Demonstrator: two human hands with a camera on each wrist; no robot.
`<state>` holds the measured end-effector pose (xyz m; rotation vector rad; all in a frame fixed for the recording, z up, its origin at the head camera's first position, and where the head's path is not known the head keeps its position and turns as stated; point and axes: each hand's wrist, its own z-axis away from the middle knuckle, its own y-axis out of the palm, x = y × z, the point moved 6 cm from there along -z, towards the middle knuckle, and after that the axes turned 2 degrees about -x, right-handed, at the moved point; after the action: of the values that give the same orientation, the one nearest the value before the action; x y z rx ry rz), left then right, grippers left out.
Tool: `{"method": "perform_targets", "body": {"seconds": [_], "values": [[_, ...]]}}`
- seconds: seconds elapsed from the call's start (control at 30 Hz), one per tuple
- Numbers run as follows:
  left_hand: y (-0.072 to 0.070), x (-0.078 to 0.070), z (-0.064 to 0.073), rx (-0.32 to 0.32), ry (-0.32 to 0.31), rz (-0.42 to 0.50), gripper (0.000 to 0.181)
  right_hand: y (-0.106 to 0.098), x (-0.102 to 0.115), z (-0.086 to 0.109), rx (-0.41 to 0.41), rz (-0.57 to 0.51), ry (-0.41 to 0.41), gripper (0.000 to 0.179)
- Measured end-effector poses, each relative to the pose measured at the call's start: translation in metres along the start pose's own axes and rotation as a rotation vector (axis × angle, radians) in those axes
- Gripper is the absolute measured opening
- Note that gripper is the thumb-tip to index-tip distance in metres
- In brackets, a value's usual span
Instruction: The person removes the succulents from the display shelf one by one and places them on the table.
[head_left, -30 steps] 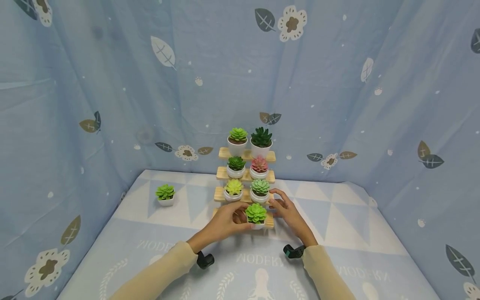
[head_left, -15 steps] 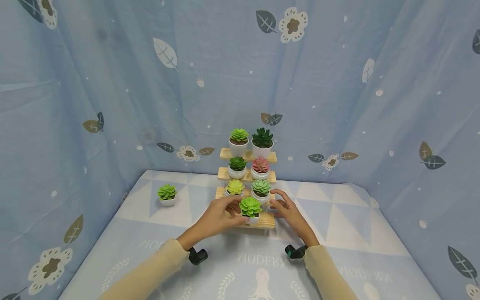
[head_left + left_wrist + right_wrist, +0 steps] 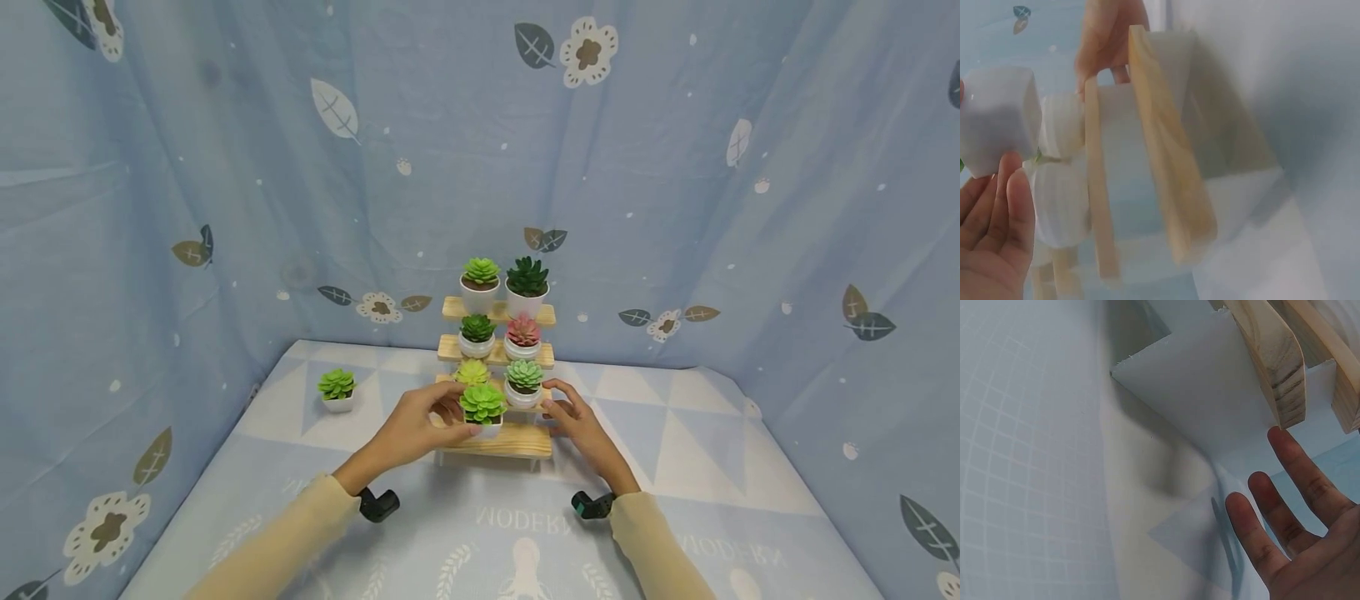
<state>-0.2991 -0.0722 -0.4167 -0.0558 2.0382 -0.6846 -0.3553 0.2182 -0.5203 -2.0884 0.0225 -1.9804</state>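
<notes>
Nearest, a left sleeve (image 3: 273, 546) and a right sleeve (image 3: 656, 546) are reaching over a patterned table (image 3: 562, 554), a small black camera (image 3: 378, 505) sitting at the left wrist and another black camera (image 3: 592, 505) at the right. The left hand (image 3: 415, 427) is pinching the white square pot of a bright green plant (image 3: 482, 406) between thumb and fingers, holding it up off the bottom shelf (image 3: 513, 442), in front of the left part of a wooden stand (image 3: 498, 350). The right hand (image 3: 580, 422) is grasping nothing; its fingers are spreading beside the stand's right end, one fingertip meeting a shelf edge, though whether it is pressing cannot be told. Behind the held pot, a yellow plant (image 3: 471, 371) and a pale green plant (image 3: 524, 379) are sharing a shelf. Above them, a dark green plant (image 3: 477, 333) and a pink plant (image 3: 522, 335) are standing side by side. On the table's left, another green plant (image 3: 337, 387) is sitting well apart. On the top shelf, a light green plant (image 3: 480, 279) and a deep green plant (image 3: 527, 283) are standing before a blue curtain (image 3: 427, 175).
</notes>
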Motion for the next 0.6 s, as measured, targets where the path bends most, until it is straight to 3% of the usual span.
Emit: {"method": "perform_targets", "body": {"seconds": [0.3, 0.6], "values": [[-0.019, 0.006, 0.009, -0.015, -0.02, -0.056, 0.067, 0.0, 0.001, 0.002, 0.005, -0.001, -0.005, 0.048], [-0.045, 0.011, 0.017, -0.075, -0.027, -0.097, 0.061, 0.0, 0.001, 0.001, 0.013, -0.007, 0.008, 0.047]]}}
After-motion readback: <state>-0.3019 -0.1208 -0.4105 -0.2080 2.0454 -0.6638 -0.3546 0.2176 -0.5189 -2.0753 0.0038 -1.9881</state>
